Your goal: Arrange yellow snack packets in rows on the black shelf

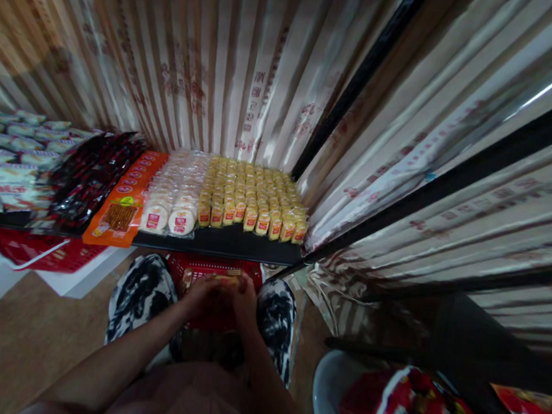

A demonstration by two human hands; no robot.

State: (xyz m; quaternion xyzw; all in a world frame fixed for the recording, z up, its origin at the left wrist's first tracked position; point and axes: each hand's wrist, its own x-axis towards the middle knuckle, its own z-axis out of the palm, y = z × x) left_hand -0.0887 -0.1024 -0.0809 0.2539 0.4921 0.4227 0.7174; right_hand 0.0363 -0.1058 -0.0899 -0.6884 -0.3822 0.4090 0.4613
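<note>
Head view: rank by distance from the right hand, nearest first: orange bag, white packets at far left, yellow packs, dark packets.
From the right hand:
1. Yellow packs: right end of the shelf, just beyond the hands.
2. Orange bag: left of the yellow packs.
3. Dark packets: directly left of the orange bag.
4. White packets: far left.

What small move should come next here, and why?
I'd probably raise the small yellow packet from above the red basket toward the shelf: the left hand and right hand appear to hold it together, and similar yellow packets stand in rows there.
</note>
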